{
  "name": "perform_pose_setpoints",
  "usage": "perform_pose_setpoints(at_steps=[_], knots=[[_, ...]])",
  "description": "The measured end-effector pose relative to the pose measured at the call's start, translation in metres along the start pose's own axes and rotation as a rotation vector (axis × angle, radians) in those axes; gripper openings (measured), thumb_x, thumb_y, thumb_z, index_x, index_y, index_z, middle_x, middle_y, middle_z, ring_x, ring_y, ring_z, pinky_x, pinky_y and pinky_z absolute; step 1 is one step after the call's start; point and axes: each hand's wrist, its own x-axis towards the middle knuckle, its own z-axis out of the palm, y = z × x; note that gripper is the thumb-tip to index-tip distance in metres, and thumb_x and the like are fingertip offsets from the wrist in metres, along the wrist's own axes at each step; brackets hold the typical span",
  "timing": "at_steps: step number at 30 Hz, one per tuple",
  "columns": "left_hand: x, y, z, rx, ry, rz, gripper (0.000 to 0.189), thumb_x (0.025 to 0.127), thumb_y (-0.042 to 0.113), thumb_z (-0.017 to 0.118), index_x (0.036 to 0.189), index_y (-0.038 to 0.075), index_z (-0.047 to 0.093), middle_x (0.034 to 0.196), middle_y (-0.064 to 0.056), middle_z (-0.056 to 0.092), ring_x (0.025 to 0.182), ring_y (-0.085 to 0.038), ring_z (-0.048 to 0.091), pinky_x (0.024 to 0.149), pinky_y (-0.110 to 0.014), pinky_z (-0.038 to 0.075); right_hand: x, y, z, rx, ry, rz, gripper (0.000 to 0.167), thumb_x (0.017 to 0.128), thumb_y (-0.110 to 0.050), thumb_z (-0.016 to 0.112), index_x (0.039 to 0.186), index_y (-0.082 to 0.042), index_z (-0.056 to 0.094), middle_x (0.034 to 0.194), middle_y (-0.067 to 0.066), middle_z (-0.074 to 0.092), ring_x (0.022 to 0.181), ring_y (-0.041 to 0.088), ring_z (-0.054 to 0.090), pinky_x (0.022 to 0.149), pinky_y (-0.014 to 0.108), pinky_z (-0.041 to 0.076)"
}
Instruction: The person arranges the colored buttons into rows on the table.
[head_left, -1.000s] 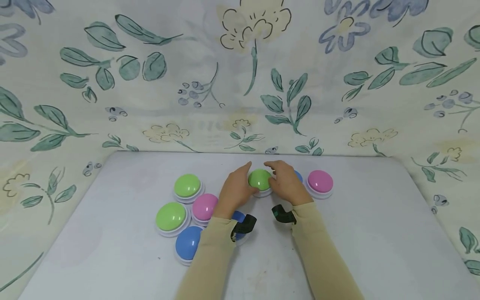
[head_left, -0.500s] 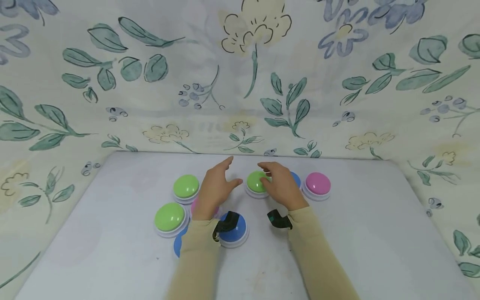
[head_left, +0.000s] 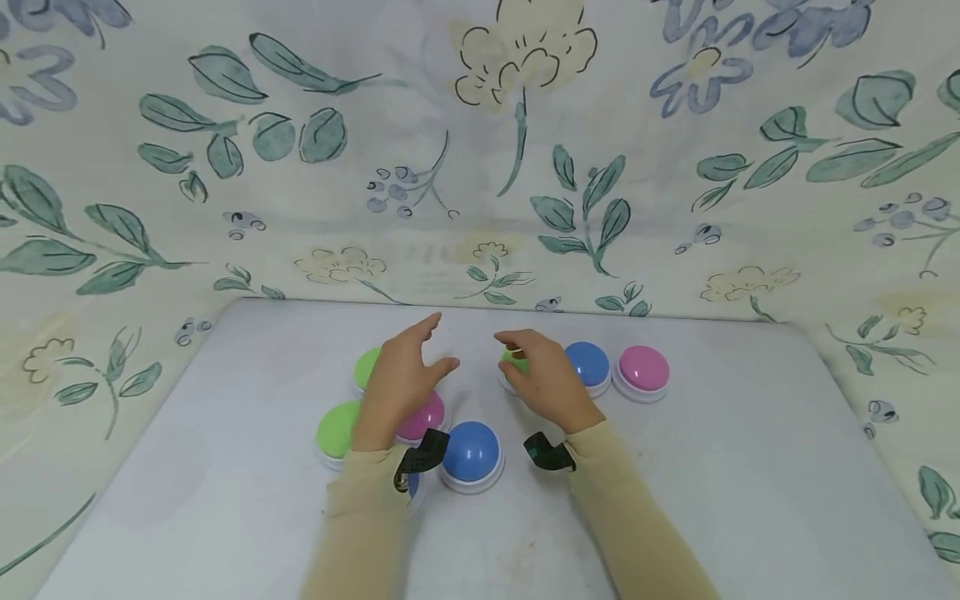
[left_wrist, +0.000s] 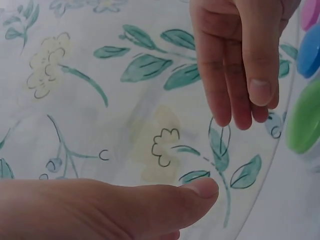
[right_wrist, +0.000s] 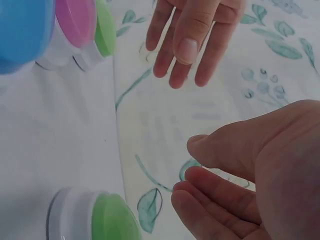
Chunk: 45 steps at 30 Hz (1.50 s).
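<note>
My left hand (head_left: pixel 401 375) hovers over the left group of dome push buttons, thumb and fingers spread apart, holding nothing. It partly covers a green button (head_left: pixel 364 367), a second green button (head_left: pixel 337 428) and a pink button (head_left: pixel 424 414). Just right of its wrist sits a blue button (head_left: pixel 471 452). My right hand (head_left: pixel 546 377), fingers relaxed and slightly bent, is in front of a green button (head_left: pixel 513 359) and hides much of it. Whether it touches that button cannot be told. The right wrist view shows a gap between its thumb (right_wrist: pixel 220 150) and fingers.
Right of my right hand stand a blue button (head_left: pixel 587 364) and a pink button (head_left: pixel 644 367), side by side. Another blue button (head_left: pixel 413 485) is mostly behind the left sleeve. All are on a white table (head_left: pixel 750 467), with a floral cloth (head_left: pixel 420 167) rising behind.
My left hand has moved left, from beside the middle green button to above the left group. My right hand has shifted slightly left, uncovering the blue button beside it. The buttons look unmoved.
</note>
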Motion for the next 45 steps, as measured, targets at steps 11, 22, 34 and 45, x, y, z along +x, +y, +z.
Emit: perform_pose_setpoints(at_steps=[11,22,34,45], knots=[[-0.023,-0.011,-0.017,0.084,-0.039,0.025,0.070,0.090,0.019,0.075,0.150,0.002,0.044,0.137,-0.025,0.058,0.128,-0.041,0.054,0.106,-0.057,0.044,-0.003,-0.015,0.026,0.021,-0.083,-0.080,0.045,0.096,-0.014,0.068,0.140,-0.008,0.058,0.133,0.009,0.063,0.114,0.026,0.064,0.097,0.037,0.055],[-0.047,-0.027,-0.022,0.063,-0.061,0.009,0.069,0.090,0.023,0.076,0.149,0.003,0.045,0.137,-0.023,0.060,0.125,-0.040,0.057,0.101,-0.058,0.048,-0.005,-0.026,0.042,0.029,-0.207,-0.180,0.049,0.097,-0.017,0.066,0.143,-0.006,0.054,0.138,0.010,0.060,0.115,0.027,0.063,0.098,0.036,0.054],[-0.053,-0.040,-0.024,0.127,-0.097,0.015,0.066,0.086,0.018,0.079,0.142,-0.004,0.051,0.133,-0.023,0.062,0.125,-0.042,0.057,0.104,-0.057,0.046,-0.006,-0.029,0.054,-0.050,-0.295,-0.166,0.054,0.097,-0.022,0.066,0.147,-0.011,0.050,0.146,0.008,0.054,0.129,0.024,0.056,0.108,0.036,0.047],[-0.050,-0.051,-0.023,0.177,-0.183,0.009,0.062,0.083,0.017,0.080,0.134,-0.008,0.057,0.128,-0.025,0.064,0.119,-0.042,0.060,0.100,-0.057,0.048,-0.007,-0.025,0.063,-0.104,-0.344,-0.241,0.058,0.096,-0.023,0.066,0.148,-0.005,0.047,0.147,0.010,0.053,0.139,0.024,0.046,0.116,0.035,0.036]])
